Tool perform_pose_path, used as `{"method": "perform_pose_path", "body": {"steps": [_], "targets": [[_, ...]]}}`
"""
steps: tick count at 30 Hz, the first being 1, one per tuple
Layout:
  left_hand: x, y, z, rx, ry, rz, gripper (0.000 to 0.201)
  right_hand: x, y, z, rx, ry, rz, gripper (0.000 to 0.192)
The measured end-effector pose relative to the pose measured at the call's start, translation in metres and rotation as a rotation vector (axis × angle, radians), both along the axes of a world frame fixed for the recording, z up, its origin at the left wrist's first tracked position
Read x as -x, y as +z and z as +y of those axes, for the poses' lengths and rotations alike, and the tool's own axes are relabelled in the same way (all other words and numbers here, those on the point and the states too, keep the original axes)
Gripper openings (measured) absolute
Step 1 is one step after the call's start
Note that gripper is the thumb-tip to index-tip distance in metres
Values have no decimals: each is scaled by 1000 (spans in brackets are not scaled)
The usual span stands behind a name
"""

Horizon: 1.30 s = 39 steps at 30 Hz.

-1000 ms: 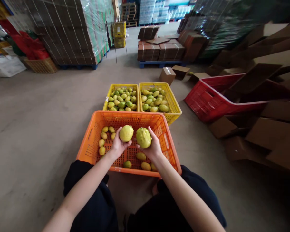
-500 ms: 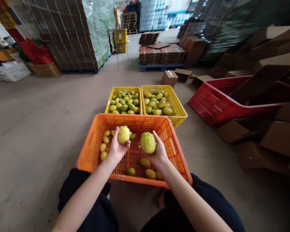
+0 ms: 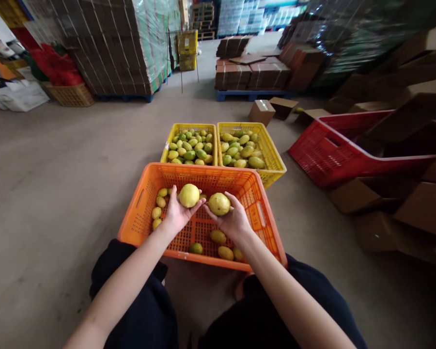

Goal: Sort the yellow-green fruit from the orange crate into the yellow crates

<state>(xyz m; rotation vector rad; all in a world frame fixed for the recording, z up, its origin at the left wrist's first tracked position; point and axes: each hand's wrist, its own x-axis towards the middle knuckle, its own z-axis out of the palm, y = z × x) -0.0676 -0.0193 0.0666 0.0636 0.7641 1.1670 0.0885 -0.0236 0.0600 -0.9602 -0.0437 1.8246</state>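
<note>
Head view: left hand (image 3: 176,213) and right hand (image 3: 232,222) have drawn together over the orange crate (image 3: 138,213), each grip cupping one yellow-green fruit (image 3: 189,195), the other fruit (image 3: 219,204) now turned.

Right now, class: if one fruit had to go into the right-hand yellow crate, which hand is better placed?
Probably the right hand. Its fruit sits over the orange crate nearer the right yellow crate; the left hand lines up with the left yellow crate.

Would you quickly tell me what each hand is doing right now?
Left hand: holding a yellow fruit.
Right hand: holding a yellow-green fruit.
</note>
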Motion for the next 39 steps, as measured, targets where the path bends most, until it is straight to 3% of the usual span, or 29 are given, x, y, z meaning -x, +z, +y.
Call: {"method": "perform_pose_path", "body": {"steps": [5, 12, 17, 20, 24, 27, 32, 39], "targets": [[-1, 2, -2, 8, -68, 0, 45, -3, -2, 2, 34, 3, 11, 19], [-7, -5, -2, 12, -163, 32, 68, -1, 15, -5, 182, 11, -23, 30], [-11, -6, -3, -30, -144, 202, 54, -7, 19, -8, 193, 64, -56, 32], [-13, -12, -6, -245, 40, 538, 39, -7, 16, -13, 19, -6, -232, 22], [-13, -20, -9, -626, 275, 939, 59, -4, 13, -23, -538, -308, -778, 57], [-10, -23, -9, -762, 314, 1027, 60, -5, 13, -28, -810, -326, -1074, 60], [-9, -20, -10, -852, 311, 1035, 59, -4, 8, -26, -882, -261, -1233, 55], [-4, -9, -1, -717, 86, 689, 62, -10, 15, -16, -818, -139, -882, 65]]}}
